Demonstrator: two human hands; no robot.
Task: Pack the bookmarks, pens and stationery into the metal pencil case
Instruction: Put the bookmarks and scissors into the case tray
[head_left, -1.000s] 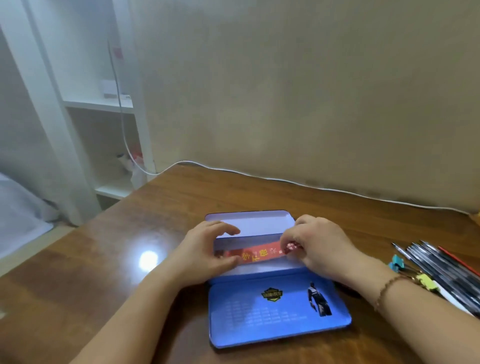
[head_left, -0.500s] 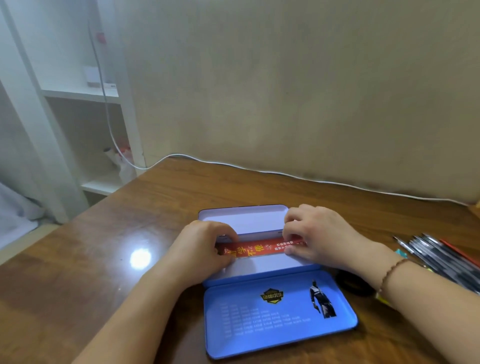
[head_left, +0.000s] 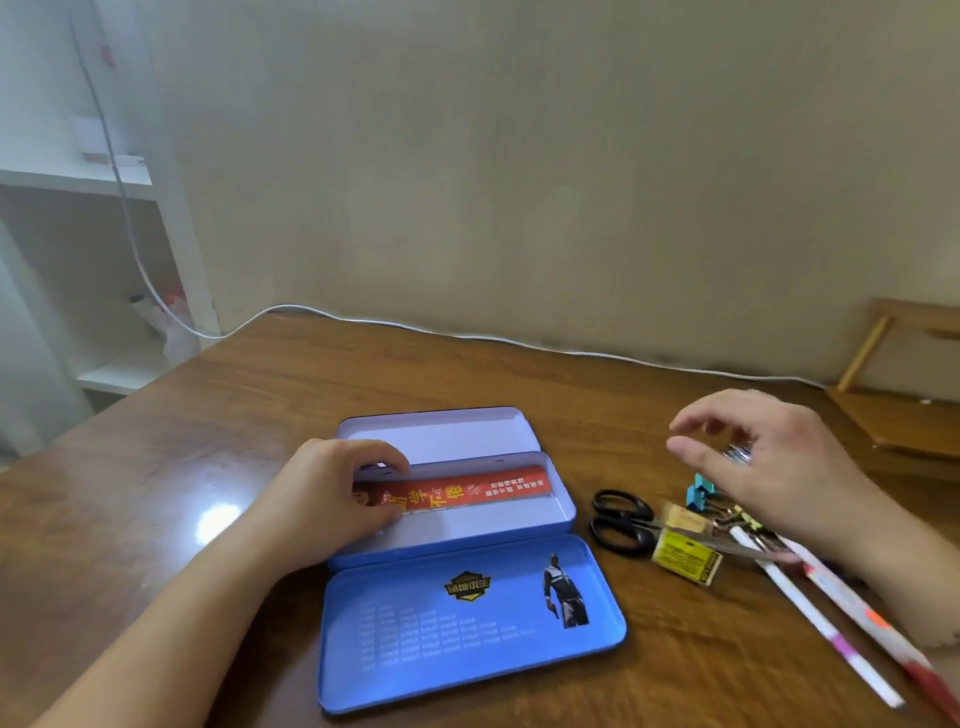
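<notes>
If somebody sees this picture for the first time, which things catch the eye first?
The open blue metal pencil case at the centre of the wooden table, with a red bookmark in its tray that the left hand steadies. To its right, the right hand hovers open over black scissors, a yellow box and pens.

left hand pinching red bookmark in open pencil case, right hand hovering over scissors

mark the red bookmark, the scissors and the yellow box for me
red bookmark (head_left: 470, 493), head view: middle of its printed face, inside the case.
scissors (head_left: 621, 519), head view: between the two black handle loops, where they join.
yellow box (head_left: 684, 556), head view: centre of its top face.
</notes>
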